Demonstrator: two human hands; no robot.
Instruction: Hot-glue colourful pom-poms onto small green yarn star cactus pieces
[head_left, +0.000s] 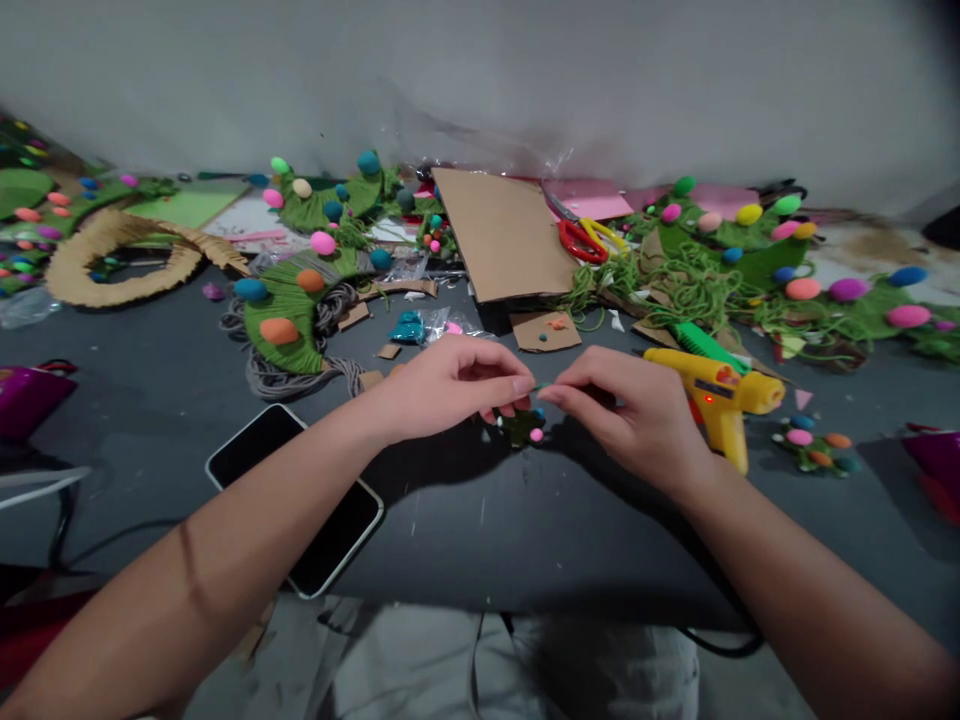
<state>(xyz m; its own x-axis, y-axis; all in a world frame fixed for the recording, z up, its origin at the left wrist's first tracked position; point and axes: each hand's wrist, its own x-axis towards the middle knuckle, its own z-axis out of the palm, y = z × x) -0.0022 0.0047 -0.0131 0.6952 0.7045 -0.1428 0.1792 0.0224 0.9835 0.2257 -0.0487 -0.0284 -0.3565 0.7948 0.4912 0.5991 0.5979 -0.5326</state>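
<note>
Phone [251, 450] lies flat, screen dark. Straw ring [75, 268]: beyond phone, to its left. White cable [45, 483]: left of phone. Wall [480, 70]: far beyond phone.

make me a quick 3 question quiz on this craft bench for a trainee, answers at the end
1. True or false: the yellow glue gun is nearer the right hand than the left hand.
2. Which thing does the left forearm partly hide? A) scissors B) phone C) straw-coloured ring
3. Fill the gap: the small light on the glue gun glows ____.

Key: 1 true; 2 B; 3 red
</note>
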